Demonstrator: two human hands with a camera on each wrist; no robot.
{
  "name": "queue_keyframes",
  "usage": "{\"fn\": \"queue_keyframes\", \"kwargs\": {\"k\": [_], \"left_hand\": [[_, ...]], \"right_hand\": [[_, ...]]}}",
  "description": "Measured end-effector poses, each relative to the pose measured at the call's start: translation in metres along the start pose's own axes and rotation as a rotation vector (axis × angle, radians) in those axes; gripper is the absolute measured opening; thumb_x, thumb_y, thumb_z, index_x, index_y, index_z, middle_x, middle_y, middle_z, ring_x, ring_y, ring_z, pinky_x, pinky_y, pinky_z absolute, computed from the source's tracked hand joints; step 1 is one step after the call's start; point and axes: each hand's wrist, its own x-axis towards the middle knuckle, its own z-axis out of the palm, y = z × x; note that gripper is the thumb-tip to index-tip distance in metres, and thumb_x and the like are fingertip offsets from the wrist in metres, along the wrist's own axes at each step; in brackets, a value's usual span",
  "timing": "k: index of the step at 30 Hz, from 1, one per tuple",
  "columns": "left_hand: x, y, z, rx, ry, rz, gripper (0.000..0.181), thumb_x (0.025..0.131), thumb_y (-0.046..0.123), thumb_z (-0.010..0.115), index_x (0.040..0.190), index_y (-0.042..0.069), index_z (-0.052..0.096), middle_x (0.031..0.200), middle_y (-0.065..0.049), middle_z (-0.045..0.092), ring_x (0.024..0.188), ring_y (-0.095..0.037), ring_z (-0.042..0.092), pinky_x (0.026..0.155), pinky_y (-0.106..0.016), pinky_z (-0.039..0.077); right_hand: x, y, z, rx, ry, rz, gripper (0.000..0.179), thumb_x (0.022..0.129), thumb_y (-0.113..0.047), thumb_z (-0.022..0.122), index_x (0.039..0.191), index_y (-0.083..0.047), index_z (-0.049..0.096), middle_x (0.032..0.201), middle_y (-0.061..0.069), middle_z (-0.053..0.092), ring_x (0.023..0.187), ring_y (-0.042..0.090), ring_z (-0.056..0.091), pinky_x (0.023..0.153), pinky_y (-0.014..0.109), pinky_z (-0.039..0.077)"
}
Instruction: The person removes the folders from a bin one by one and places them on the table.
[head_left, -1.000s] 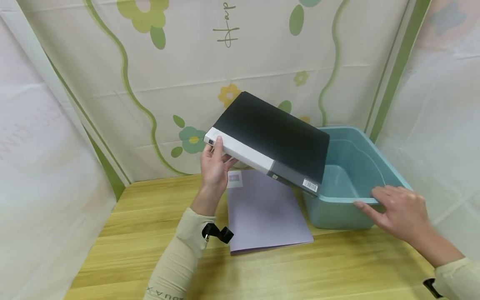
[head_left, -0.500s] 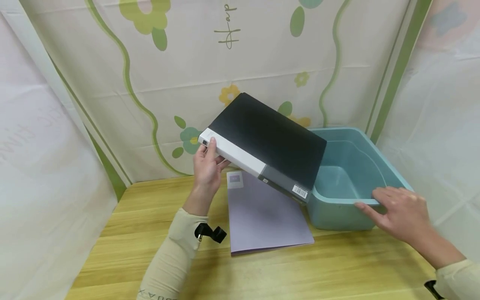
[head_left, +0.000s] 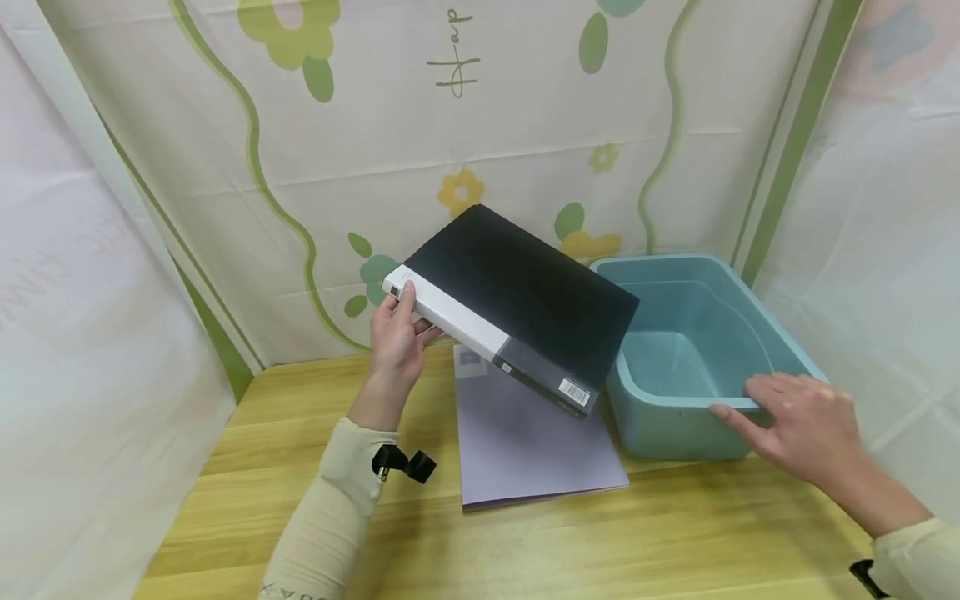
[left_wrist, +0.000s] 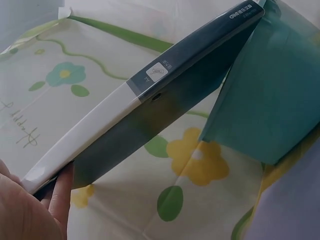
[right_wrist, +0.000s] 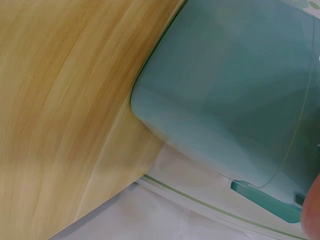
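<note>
A black file folder point(head_left: 525, 283) with a white and grey spine hangs tilted in the air, its barcode end lower. My left hand point(head_left: 396, 342) pinches the spine's white end, thumb on top and fingers beneath. Seen in the left wrist view, the folder point(left_wrist: 195, 55) shows its spine and underside. Below it a purple folder point(head_left: 525, 450) lies on the table, partly covered from sight. To the right stands a blue plastic bin point(head_left: 675, 429). My right hand point(head_left: 806, 421) grips the bin's near right rim, thumb outside; its fingertips are hidden.
The wooden table point(head_left: 300, 467) carries the bin and the purple folder. A flower-printed cloth point(head_left: 525, 108) forms the back wall, with pale cloth on both sides. The bin's side handle point(right_wrist: 265, 200) shows in the right wrist view.
My left hand has brought the black folder left and slightly down, away from the bin and further over the purple folder. My right hand stays on the rim.
</note>
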Motion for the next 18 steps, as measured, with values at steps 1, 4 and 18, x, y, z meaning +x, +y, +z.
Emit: {"fn": "queue_keyframes", "kwargs": {"k": [1,4,18], "left_hand": [[0.001,0.001,-0.001,0.005,0.000,-0.003,0.041,0.109,0.028,0.052,0.140,0.001,0.052,0.104,-0.008,0.067,0.080,-0.017,0.076,0.071,-0.036,0.063],[0.003,0.002,-0.005,0.015,-0.004,-0.009,0.041,0.109,0.027,0.051,0.140,0.001,0.052,0.103,-0.008,0.068,0.080,-0.017,0.076,0.070,-0.037,0.063],[0.024,0.017,-0.025,0.176,-0.026,-0.071,0.047,0.110,0.026,0.048,0.145,-0.004,0.043,0.107,-0.013,0.065,0.074,-0.015,0.075,0.067,-0.032,0.062]], "right_hand": [[0.000,0.000,0.000,0.001,0.003,-0.001,0.063,0.094,-0.080,0.040,0.067,-0.023,0.034,0.060,-0.013,0.026,0.050,0.007,0.023,0.045,0.024,0.009],[0.000,0.001,0.000,-0.001,0.009,-0.002,0.064,0.094,-0.080,0.040,0.067,-0.023,0.034,0.060,-0.013,0.025,0.050,0.006,0.022,0.045,0.024,0.009],[-0.002,0.002,0.000,-0.002,-0.003,0.011,0.065,0.094,-0.079,0.042,0.066,-0.021,0.036,0.060,-0.014,0.023,0.050,0.006,0.022,0.045,0.024,0.009]]}}
